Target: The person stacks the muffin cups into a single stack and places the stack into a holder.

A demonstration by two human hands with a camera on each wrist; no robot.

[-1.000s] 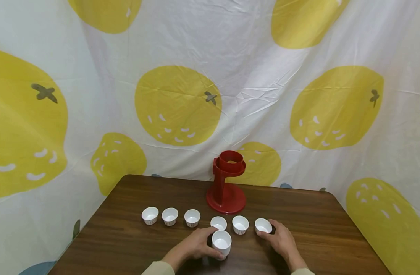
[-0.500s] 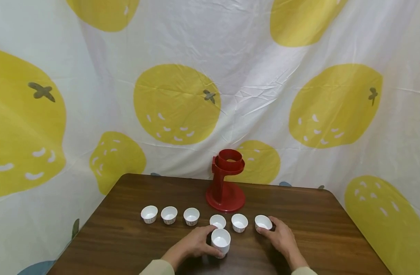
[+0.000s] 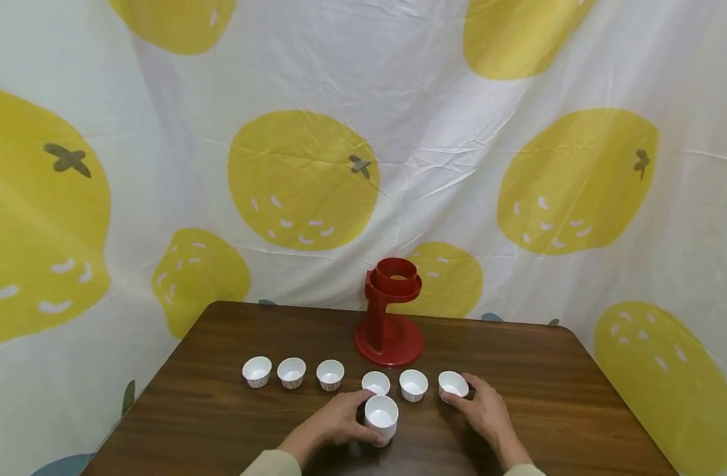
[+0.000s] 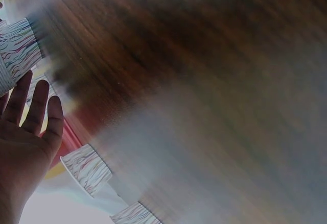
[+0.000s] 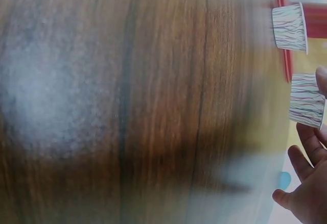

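In the head view my left hand (image 3: 342,423) grips a stack of nested white paper baking cups (image 3: 381,426), thumb on the near side and fingers on the far side. Its stacked rims and wavy striped wall (image 4: 21,43) show in the left wrist view. My right hand (image 3: 487,415) holds a single paper baking cup (image 3: 453,386) between thumb and fingers at the right end of a row. Just behind the stack is another baking cup (image 3: 375,380), partly covered by it. One more cup (image 3: 414,385) stands between that one and the right hand's cup.
Three further cups stand to the left, among them the leftmost cup (image 3: 257,373). A red stand with a round base (image 3: 393,340) and a ring-shaped holder (image 3: 397,277) is behind the row. A lemon-print cloth (image 3: 435,165) hangs behind the brown wooden table (image 3: 238,423).
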